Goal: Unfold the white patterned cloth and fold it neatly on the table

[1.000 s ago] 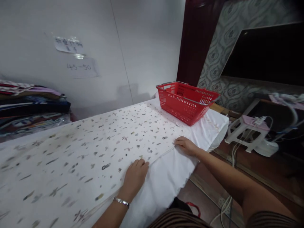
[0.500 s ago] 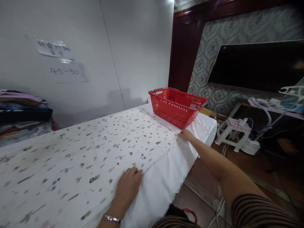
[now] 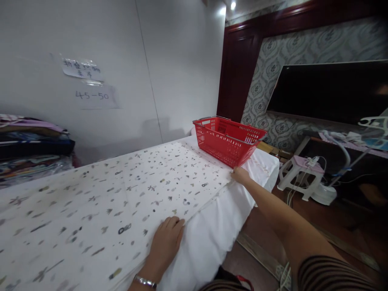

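A white cloth point(image 3: 142, 190) printed with small grey, green and brown motifs lies spread over the white table cover point(image 3: 209, 226). My left hand point(image 3: 169, 238) rests palm down on the cloth at its near edge, fingers laid on the fabric. A silver bracelet point(image 3: 145, 281) is round that wrist. My right hand point(image 3: 241, 175) is closed on the cloth's near right corner, just below the red basket point(image 3: 222, 145). The fingertips of the right hand are partly hidden.
The red basket stands at the table's right end. Folded fabrics point(image 3: 30, 137) are stacked at the far left by a grey wall panel with paper notes point(image 3: 92, 97). A white and pink stool point(image 3: 303, 171) with cables stands to the right, below a wall-mounted screen point(image 3: 330, 91).
The view has shifted slightly, so the scene sits a little lower and further right. Both hands stay at about the same places on the cloth.
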Demonstrator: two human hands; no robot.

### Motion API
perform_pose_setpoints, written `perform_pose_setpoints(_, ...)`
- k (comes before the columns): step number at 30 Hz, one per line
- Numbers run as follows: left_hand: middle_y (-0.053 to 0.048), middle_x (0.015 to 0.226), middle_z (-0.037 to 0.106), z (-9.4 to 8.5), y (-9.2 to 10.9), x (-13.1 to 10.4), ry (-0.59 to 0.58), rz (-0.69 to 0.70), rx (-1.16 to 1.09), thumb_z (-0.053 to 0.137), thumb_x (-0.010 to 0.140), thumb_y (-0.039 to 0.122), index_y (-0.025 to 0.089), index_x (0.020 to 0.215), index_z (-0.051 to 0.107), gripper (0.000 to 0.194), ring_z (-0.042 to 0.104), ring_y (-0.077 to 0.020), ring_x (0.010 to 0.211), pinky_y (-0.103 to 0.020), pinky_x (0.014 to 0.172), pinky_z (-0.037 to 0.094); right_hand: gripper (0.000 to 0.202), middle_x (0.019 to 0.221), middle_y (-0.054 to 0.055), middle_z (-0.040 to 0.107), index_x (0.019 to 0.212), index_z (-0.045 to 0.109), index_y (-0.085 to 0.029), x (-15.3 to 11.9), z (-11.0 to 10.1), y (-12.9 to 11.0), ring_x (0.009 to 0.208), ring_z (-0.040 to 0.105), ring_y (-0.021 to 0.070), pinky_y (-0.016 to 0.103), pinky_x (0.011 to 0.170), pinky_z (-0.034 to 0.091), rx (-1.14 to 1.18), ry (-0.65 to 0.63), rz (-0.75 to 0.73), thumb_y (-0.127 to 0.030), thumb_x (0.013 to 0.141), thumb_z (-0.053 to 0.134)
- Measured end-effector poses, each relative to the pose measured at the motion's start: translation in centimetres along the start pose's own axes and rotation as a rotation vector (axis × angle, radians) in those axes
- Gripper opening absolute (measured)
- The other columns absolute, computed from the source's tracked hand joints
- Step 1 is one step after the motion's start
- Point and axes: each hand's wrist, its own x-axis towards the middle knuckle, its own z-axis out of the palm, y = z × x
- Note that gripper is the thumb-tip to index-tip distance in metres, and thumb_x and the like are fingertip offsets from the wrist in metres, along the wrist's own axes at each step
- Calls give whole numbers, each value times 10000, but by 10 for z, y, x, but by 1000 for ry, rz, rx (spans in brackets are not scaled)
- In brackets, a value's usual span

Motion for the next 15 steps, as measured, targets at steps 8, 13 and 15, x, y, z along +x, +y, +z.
perform_pose_setpoints(8,-53,930,596,-4,3,0,-18,-16,16,405,871,107,183,963,620,246,533,-181,856,-330,744,443,208,951,113,656,944,605,-159,-6,10,9,857,619,217,243,592,417,38,-30,60,-205,760,519)
perform_pose_setpoints(13,-54,919,589,-2,1,-1,-6,-11,8,397,884,133,179,954,617,235,526,-178,838,-327,728,440,194,896,72,663,903,619,-145,1,10,20,811,610,168,208,586,387,72,-89,82,-271,761,577)
perform_pose_setpoints(15,-54,918,588,-1,1,-1,5,-8,3,396,883,135,178,959,613,233,522,-176,837,-327,729,440,234,884,73,662,894,629,-139,2,11,23,811,605,170,208,588,376,70,-108,87,-329,762,595)
